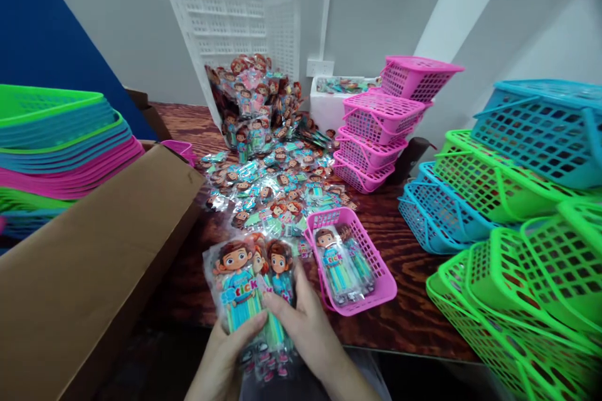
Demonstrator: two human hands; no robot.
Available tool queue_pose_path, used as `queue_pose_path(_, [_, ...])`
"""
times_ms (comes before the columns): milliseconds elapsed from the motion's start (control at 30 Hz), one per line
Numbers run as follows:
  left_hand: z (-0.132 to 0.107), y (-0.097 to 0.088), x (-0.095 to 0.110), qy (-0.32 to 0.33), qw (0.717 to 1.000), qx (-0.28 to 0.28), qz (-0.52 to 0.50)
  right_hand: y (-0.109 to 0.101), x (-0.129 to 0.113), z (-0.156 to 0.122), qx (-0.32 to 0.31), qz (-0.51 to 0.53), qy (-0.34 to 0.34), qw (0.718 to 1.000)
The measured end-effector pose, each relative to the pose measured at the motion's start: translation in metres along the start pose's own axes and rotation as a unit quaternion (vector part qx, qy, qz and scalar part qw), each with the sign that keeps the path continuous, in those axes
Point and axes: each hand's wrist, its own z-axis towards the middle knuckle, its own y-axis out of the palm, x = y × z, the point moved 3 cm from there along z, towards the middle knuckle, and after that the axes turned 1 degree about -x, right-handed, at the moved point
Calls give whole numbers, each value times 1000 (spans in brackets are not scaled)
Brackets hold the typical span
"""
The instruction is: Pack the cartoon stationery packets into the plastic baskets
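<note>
Several clear plastic packets (239, 272) printed with cartoon children and coloured sticks are fanned out between my two hands, above the table's front edge. My left hand (230, 344) grips them from the lower left, thumb across the front packet. From the right, my right hand (305, 322) closes on the same bunch, its thumb on the front. Just right of my hands stands a pink basket (385, 291), with a few similar packets (333, 266) lying inside. Behind my hands spreads a loose pile of packets (268, 188) on the dark wood table (385, 232).
A white crate (226, 25) lies tipped at the back, packets spilling out. Pink baskets (376, 119) are stacked behind; blue and green baskets (508, 182) crowd the right side. At left, a cardboard box (103, 263) stands before nested baskets (61, 144). A white box (327, 103) sits by the wall.
</note>
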Motion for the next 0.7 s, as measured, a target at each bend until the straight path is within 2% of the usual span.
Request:
queue_pose_path(67, [-1, 15, 1, 4, 1000, -25, -6, -11, -14, 0, 0, 9, -1, 1000])
queue_pose_path(167, [2, 44, 0, 8, 997, -79, -12, -34, -32, -2, 44, 20, -14, 999])
queue_pose_path(300, [7, 71, -9, -10, 990, -139, -12, -61, -36, -10, 105, 23, -16, 994])
queue_pose_path(400, [9, 72, -16, -22, 989, -143, -4, -64, -31, -17, 137, 9, -9, 991])
queue_pose_path(500, [11, 63, -16, -37, 990, -133, 11, -54, -32, -20, 142, -5, -28, 989])
queue_pose_path(600, [18, 60, -5, -48, 989, -140, 21, -47, -40, -16, 136, 42, -57, 988])
queue_pose_path(700, [34, 69, 16, -49, 979, -190, 55, -56, -48, -13, 112, 108, -54, 986])
